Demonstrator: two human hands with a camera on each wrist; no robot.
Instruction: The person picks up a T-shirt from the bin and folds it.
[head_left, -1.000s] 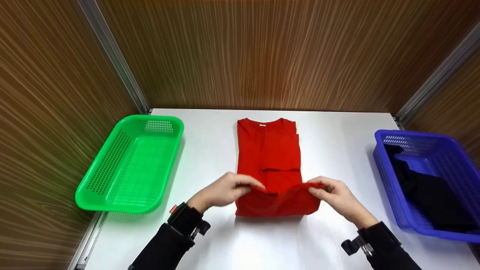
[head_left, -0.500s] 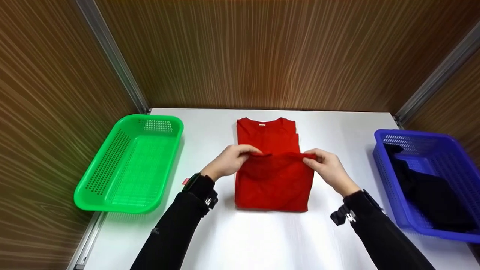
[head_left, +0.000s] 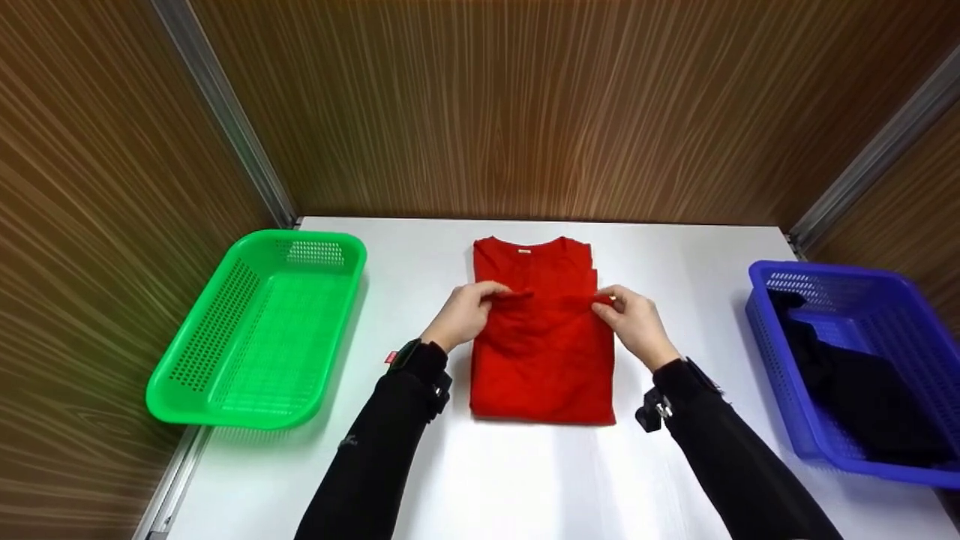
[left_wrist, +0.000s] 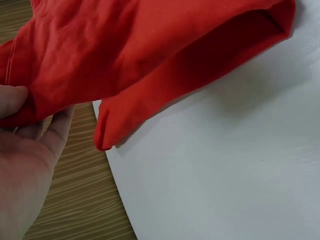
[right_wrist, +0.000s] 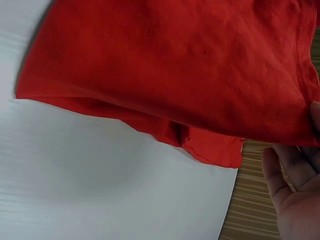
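Note:
A red shirt (head_left: 544, 360) lies on the white table with its neckline and small label toward the back wall. Its lower part is folded up over the body, so the hem crosses below the neckline. My left hand (head_left: 465, 313) pinches the hem's left corner between thumb and fingers. At the right corner, my right hand (head_left: 634, 321) pinches the hem the same way. Both wrist views show the folded layer of the shirt (left_wrist: 100, 55) lifted a little off the layer beneath, with a gap at the sides. In the right wrist view, the right hand (right_wrist: 300, 185) is partly cut off.
To the left stands a green plastic basket (head_left: 330, 375) with perforated walls. A blue-purple basket (head_left: 806, 420) at the right holds black cloth (head_left: 877, 397). Wood-grain panels (head_left: 487, 112) enclose the white table (head_left: 510, 480) at the back and sides.
Both hands have carried the shirt's hem away from the front edge toward the neckline, doubling the lower part over. In the last half second they moved slightly farther and lower onto the shirt.

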